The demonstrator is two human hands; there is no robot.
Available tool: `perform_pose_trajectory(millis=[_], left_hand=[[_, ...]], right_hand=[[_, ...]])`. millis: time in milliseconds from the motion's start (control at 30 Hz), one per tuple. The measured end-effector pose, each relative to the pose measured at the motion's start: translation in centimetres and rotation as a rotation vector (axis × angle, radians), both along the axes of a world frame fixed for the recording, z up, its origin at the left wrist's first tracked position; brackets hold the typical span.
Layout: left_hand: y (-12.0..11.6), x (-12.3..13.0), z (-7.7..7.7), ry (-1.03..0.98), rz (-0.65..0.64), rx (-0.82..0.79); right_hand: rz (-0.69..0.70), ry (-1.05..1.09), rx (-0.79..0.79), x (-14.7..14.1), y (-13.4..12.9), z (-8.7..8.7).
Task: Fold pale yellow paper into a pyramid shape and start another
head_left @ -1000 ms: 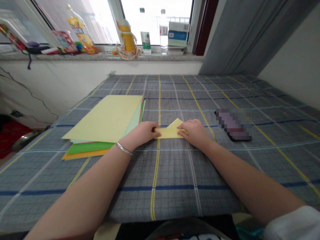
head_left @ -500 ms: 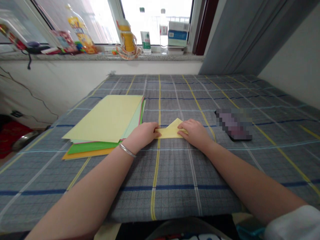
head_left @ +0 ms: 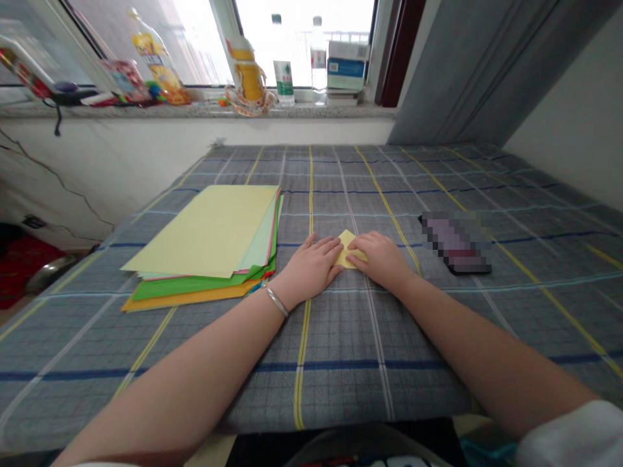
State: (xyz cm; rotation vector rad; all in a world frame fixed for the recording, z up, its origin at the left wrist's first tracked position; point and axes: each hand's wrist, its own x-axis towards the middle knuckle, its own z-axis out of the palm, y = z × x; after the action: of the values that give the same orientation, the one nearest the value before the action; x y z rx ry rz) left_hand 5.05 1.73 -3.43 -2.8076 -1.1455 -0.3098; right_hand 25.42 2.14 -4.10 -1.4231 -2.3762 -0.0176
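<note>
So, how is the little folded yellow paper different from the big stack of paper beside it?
The folded yellow paper is far smaller than the stack of paper. The folded yellow paper is creased into a pointed shape, while the stack of paper has big flat sheets. The folded yellow paper is one yellow, but the stack of paper shows pale yellow, mint, green and orange. Both are paper lying on the same checked cloth.

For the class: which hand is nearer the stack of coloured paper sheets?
Left. The left hand lies just right of the stack of coloured paper; the right hand sits farther off, beyond the folded yellow paper.
</note>
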Motion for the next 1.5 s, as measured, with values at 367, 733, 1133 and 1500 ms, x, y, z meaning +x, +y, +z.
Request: perform_pose_trajectory(millis=[367, 733, 1133, 1500], left_hand=[[0.0, 2.8, -0.4, -0.022, 0.093, 0.058], [1.0, 2.7, -1.5, 0.003, 0.102, -0.109], [0.5, 2.8, -0.8, -0.012, 0.118, -0.123], [0.5, 2.9, -0.9, -0.017, 0.122, -0.127]], right_hand=[[-0.099, -0.002, 0.02, -0.2, -0.4, 0.4], [-0.191, 0.175, -0.23, 2.8, 0.5, 0.3], [-0.172, 0.204, -0.433, 6.1, 0.6, 1.8], [-0.152, 0.294, -0.633, 7.9, 0.8, 2.4]])
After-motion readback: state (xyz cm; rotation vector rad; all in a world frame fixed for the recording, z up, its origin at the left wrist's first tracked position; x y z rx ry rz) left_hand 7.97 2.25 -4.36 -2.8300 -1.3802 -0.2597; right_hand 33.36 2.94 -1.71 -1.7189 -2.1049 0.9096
